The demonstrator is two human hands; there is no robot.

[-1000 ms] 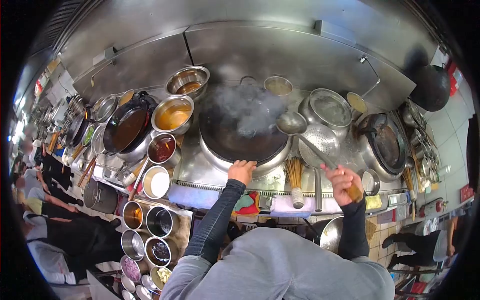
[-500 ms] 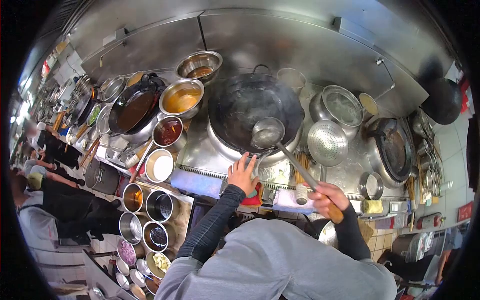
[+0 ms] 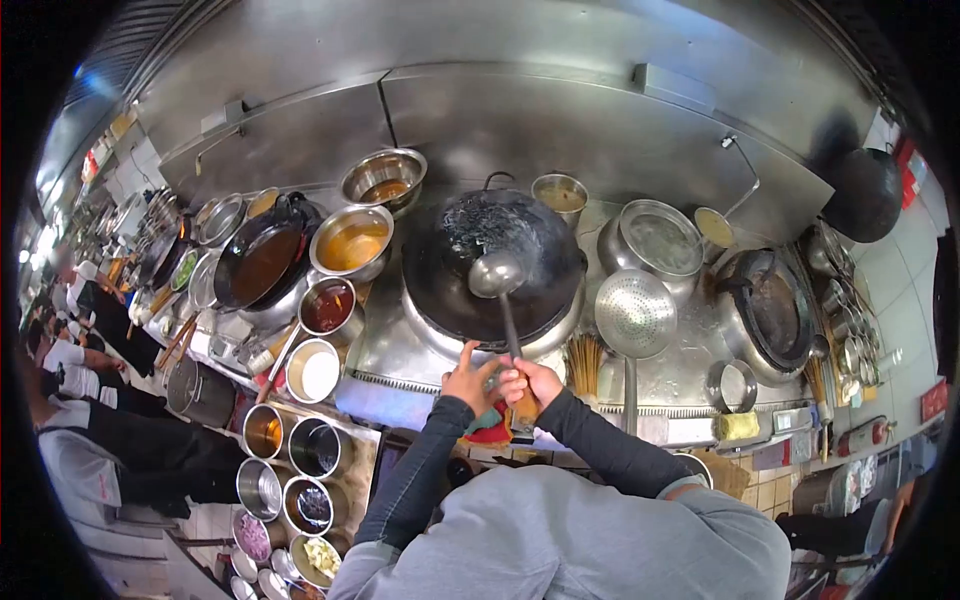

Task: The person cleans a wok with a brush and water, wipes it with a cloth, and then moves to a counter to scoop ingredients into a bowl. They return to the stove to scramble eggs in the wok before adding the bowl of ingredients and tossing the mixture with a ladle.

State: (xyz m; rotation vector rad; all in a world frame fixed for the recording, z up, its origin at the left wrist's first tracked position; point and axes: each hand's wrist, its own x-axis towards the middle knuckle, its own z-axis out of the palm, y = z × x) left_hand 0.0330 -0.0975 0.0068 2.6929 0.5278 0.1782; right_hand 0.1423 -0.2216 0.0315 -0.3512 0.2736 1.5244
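Observation:
A large black wok [image 3: 430, 270] stands on the stove in front of me, with wet, shiny streaks on its upper inside wall. The round bowl of a metal ladle [image 3: 497, 274] rests inside the wok. My right hand [image 3: 535, 387] is wrapped round the wooden end of the ladle's handle, below the near rim. Just to its left, my left hand [image 3: 472, 382] has its fingers apart near the wok's near rim, close to my right hand. A red cloth [image 3: 490, 431] lies below my hands.
On the right are a perforated strainer [image 3: 636, 313], a bamboo brush [image 3: 584, 367] and a pot [image 3: 660, 238]. Left stand bowls of orange liquid [image 3: 352, 245] and red sauce [image 3: 327, 306], and another wok [image 3: 262, 255]. Several ingredient pots [image 3: 263, 431] are at lower left. People [image 3: 120, 440] stand far left.
My right hand has moved left with the ladle, close to my left hand. The ladle now points nearly straight up the view. Wet streaks show on the wok's far wall, and the view has shifted slightly.

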